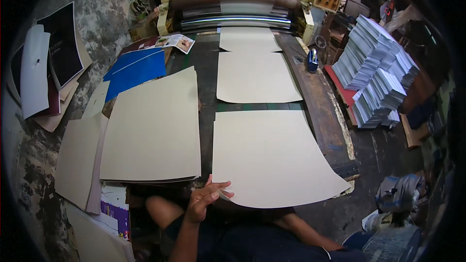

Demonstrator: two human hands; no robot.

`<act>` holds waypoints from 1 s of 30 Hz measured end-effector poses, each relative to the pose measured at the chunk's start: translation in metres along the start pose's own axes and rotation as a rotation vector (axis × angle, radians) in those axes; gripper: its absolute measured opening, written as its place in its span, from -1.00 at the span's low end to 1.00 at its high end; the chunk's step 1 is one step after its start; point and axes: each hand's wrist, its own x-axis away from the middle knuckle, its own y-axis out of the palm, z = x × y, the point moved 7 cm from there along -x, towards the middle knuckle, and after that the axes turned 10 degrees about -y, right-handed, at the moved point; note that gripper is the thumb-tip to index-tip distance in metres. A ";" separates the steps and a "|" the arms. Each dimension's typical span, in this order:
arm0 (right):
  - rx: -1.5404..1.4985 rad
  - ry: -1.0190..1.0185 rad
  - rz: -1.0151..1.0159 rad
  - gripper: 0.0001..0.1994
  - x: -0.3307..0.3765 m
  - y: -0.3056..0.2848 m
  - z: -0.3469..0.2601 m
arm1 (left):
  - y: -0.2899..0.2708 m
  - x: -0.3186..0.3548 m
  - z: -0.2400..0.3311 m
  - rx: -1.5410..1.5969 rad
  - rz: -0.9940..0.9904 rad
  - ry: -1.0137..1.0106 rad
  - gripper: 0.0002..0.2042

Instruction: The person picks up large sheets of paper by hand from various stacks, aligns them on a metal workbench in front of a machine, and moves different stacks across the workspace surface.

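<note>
My left hand is at the near left corner of a large grey-beige board sheet, gripping the corner, which bends slightly between the fingers. The sheet lies on the dark feed table, its near edge overhanging toward me. Ahead of it, in line, lie a second sheet and a third sheet, the third reaching the rollers of a machine. Left of my hand is a stack of the same board. My right hand does not show; a bare limb at lower right passes under the sheet's edge.
More board leans at the left, beside blue sheets and a printed sheet. Piled white paper stacks stand on a red board at right. A small blue object rests on the table's right rail.
</note>
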 end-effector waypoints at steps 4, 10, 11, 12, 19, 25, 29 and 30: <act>-0.007 -0.116 0.050 -0.53 -0.031 0.010 -0.033 | 0.002 0.001 -0.001 0.021 0.029 -0.029 -0.66; 0.000 -0.237 0.074 -0.52 -0.046 0.015 -0.064 | 0.003 0.006 0.006 -0.049 -0.040 0.006 -0.65; -0.002 -0.240 0.072 -0.52 -0.047 0.015 -0.061 | -0.001 0.007 0.002 -0.040 -0.014 -0.020 -0.65; -0.007 -0.252 0.084 -0.52 -0.049 0.014 -0.062 | -0.001 0.005 -0.001 -0.028 -0.019 -0.014 -0.65; 0.016 -0.311 0.096 -0.51 -0.045 0.023 -0.064 | -0.008 -0.005 -0.014 0.008 -0.014 -0.018 -0.68; 0.158 -0.335 -0.108 -0.50 -0.003 0.032 -0.072 | -0.010 -0.001 -0.006 -0.210 0.078 0.074 -0.77; 0.405 -0.346 -0.329 -0.49 0.024 0.052 -0.072 | -0.016 0.018 0.038 -0.492 0.375 0.362 -0.85; 0.442 -0.334 -0.329 -0.49 0.023 0.051 -0.069 | -0.019 0.025 0.052 -0.607 0.527 0.444 -0.81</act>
